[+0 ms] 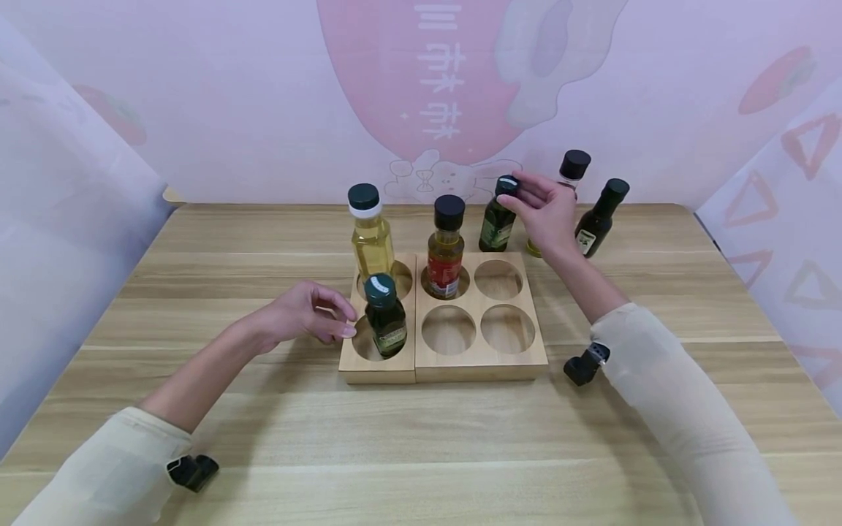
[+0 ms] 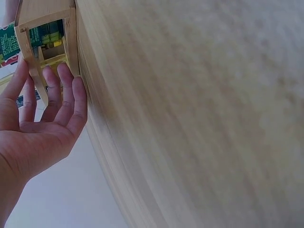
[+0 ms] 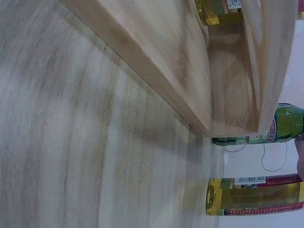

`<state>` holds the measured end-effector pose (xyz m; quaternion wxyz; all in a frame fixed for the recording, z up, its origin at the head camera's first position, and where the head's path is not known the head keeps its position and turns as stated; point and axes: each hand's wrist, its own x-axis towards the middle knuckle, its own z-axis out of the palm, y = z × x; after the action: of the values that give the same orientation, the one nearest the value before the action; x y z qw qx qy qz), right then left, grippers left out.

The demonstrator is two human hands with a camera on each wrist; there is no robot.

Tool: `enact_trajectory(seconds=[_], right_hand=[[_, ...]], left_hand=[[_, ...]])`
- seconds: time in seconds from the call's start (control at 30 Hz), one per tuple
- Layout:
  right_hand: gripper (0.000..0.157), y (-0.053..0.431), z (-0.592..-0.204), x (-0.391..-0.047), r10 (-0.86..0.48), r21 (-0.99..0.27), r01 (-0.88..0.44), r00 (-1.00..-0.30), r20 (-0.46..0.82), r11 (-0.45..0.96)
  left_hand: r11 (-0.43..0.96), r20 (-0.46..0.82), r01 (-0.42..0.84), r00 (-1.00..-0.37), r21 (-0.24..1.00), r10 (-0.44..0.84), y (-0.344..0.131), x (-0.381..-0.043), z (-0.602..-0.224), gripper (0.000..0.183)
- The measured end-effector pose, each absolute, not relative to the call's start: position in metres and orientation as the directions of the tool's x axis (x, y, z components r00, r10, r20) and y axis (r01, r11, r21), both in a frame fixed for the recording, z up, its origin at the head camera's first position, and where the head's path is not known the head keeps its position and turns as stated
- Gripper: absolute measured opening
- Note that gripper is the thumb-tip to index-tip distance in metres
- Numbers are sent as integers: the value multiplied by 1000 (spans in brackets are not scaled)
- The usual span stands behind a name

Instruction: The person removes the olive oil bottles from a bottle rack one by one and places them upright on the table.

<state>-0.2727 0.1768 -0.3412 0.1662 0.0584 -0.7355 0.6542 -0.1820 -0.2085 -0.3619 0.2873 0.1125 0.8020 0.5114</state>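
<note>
My right hand (image 1: 551,215) pinches the dark green cap of a green glass oil bottle (image 1: 496,228) between thumb and fingers. This bottle stands upright behind the wooden bottle rack (image 1: 480,367). My left hand (image 1: 305,315) is at the rack's left side, its fingers loosely bent and fingertips right at the edge. Beside it, a second green bottle (image 1: 388,325) sits in the front left hole. Behind that one, a bottle of pale yellow oil (image 1: 373,245) stands in the back left hole. A red-labelled bottle (image 1: 444,264) fills the hole to its right.
Partly behind my right hand stands a black-capped bottle of yellow oil (image 3: 251,195). To its right is a slim dark bottle (image 1: 597,219). The rack has two blocks side by side on the wood-grain table (image 1: 460,453). A printed cloth (image 1: 263,95) hangs behind the table.
</note>
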Motion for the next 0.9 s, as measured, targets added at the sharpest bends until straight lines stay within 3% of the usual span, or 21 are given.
enact_trajectory(seconds=[0.43,0.9], right_hand=[[57,182,-338,-268,100,-945,-310,-942,320,102],[52,188,-329,-260,88,-922,-374,-920,382,101]], left_hand=[[453,-348,-115,-809,884,474,-208,-182,-362,27],[468,-354,-112,-808,877,470,-210,-182,-360,30]])
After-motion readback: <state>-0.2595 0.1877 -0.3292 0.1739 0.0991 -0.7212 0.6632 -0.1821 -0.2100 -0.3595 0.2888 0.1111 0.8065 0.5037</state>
